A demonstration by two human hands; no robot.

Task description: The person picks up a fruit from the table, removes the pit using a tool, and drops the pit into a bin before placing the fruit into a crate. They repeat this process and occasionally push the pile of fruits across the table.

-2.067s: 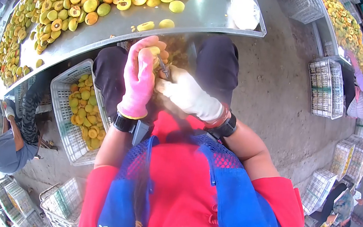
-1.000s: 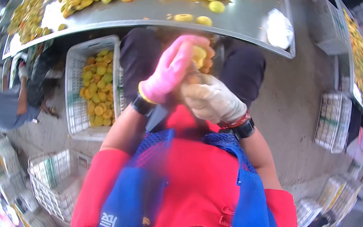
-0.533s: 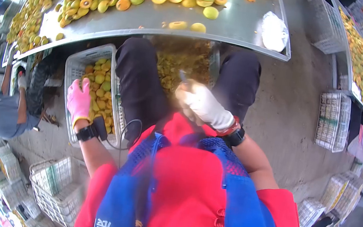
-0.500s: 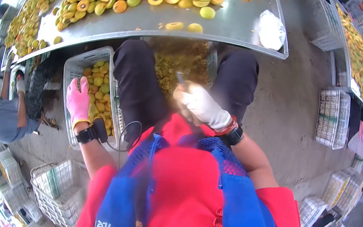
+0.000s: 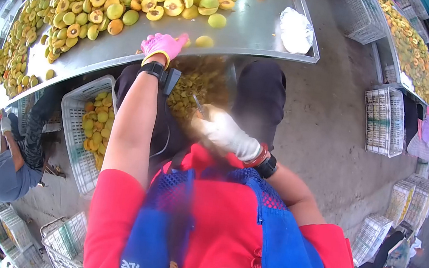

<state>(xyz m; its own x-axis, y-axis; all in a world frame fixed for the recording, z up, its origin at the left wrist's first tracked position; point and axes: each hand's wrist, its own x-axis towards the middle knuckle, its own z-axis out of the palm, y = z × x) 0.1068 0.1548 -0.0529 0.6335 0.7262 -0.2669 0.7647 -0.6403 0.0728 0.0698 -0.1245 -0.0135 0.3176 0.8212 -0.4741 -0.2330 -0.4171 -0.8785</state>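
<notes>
The right grip (image 5: 204,119) is clenched round a knife (image 5: 197,102). Whether the left grip (image 5: 174,45) holds anything, I cannot tell; beneath it is the counter (image 5: 255,31), just right a fruit (image 5: 204,41).

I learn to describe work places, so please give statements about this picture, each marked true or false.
The left hand wears a pink glove. True.
A white bundle lies near the right corner of the metal table. True.
The right hand rests on the metal table. False: it is away from there, holding a small tool.
Some fruits on the metal table are cut open. True.
The crate beside the left leg is empty. False: it holds yellow and green fruits.
</notes>
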